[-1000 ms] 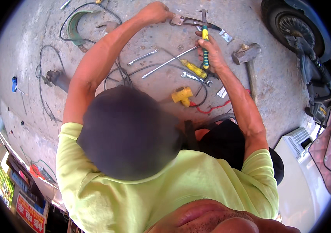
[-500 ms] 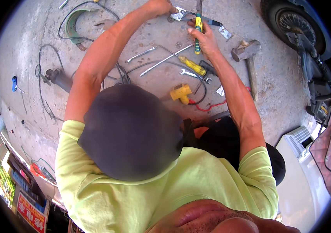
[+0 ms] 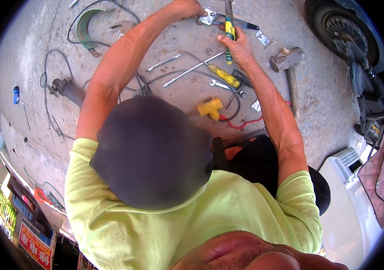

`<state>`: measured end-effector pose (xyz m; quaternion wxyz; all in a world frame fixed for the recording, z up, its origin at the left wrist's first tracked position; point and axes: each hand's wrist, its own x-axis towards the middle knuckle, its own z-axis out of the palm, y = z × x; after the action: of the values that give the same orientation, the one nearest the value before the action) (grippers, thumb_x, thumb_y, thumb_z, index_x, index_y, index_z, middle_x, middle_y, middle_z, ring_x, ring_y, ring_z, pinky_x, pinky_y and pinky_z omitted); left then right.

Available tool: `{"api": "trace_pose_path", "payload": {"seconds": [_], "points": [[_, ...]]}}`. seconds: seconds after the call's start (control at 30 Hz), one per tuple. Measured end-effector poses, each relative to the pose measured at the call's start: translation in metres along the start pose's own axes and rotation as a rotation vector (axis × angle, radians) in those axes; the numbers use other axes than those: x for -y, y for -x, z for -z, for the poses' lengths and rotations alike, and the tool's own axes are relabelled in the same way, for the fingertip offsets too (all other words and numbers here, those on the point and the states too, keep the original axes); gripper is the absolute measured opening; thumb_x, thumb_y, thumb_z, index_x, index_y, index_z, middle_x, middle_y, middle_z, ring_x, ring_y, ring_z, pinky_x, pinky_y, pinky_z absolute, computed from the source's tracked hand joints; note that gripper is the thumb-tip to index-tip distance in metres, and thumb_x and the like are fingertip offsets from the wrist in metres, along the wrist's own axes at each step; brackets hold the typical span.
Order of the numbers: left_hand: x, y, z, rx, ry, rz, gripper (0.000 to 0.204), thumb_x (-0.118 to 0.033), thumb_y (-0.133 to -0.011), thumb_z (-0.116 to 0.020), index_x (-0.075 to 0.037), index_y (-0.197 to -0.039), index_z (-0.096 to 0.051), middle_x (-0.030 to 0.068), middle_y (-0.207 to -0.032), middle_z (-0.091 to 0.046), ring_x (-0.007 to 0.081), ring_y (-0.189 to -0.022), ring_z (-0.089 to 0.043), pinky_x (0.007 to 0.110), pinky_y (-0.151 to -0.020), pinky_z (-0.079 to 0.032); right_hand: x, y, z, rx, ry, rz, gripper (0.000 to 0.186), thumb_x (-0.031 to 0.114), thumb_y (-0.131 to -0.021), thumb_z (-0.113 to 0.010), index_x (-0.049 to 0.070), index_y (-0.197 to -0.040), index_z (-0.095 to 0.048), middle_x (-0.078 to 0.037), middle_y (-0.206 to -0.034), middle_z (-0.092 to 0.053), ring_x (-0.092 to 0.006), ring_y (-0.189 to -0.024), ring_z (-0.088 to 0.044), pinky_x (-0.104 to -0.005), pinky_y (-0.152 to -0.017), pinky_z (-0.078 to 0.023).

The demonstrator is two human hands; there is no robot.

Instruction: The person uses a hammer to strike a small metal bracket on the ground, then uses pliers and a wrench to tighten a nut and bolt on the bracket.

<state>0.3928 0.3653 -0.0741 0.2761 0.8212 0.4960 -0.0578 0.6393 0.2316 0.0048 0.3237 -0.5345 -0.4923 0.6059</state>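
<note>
My right hand [image 3: 238, 47] is wrapped round the green and yellow handles of what look like pliers [image 3: 229, 40]; the tool's metal end runs out of the top of the picture. Under it lies a dark tapered metal bracket [image 3: 242, 24] with a shiny silver plate [image 3: 207, 17] at its left end. The fingers of my left hand [image 3: 187, 8] are bent together, their tips at the left edge of that plate, and the top of this hand is partly cut off. A small silver packet [image 3: 262, 38] lies right of the bracket's tip.
Nearer me lie a yellow-handled screwdriver [image 3: 223, 75], wrenches [image 3: 219, 84], a long metal rod [image 3: 187, 74] and a yellow tool part [image 3: 210, 107]. A hammer [image 3: 286, 59] lies right, before a wheel [image 3: 345, 30]. Black cable [image 3: 138, 83] and a curved green metal piece [image 3: 84, 29] lie left.
My right hand and the pliers have shifted very slightly left and toward me. The left hand stays at the plate with little visible change.
</note>
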Motion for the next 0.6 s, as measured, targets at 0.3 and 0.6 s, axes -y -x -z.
{"api": "trace_pose_path", "payload": {"seconds": [0.3,0.6], "points": [[-0.017,0.017,0.014,-0.074,0.294,0.171,0.026,-0.028,-0.078,-0.067,-0.004,-0.081,-0.077,0.0176,-0.078,-0.073,0.0303,-0.067,-0.066,0.043,-0.067,-0.052,-0.006,0.004,0.009,0.041,0.289,-0.016,0.067,0.026,-0.080,-0.082,-0.002,-0.135,-0.055,-0.009,-0.114,-0.069,-0.0148,-0.098,-0.065,-0.0299,-0.088,-0.053],[-0.037,0.042,0.039,-0.070,0.591,0.310,0.025,-0.025,-0.073,-0.072,-0.001,-0.078,-0.077,0.0154,-0.070,-0.070,0.0234,-0.062,-0.063,0.040,-0.064,-0.051,0.016,0.026,0.011,0.065,0.668,0.161,0.083,0.029,-0.077,-0.083,-0.007,-0.142,-0.047,-0.022,-0.122,-0.066,-0.0281,-0.110,-0.066,-0.0361,-0.098,-0.051]]}}
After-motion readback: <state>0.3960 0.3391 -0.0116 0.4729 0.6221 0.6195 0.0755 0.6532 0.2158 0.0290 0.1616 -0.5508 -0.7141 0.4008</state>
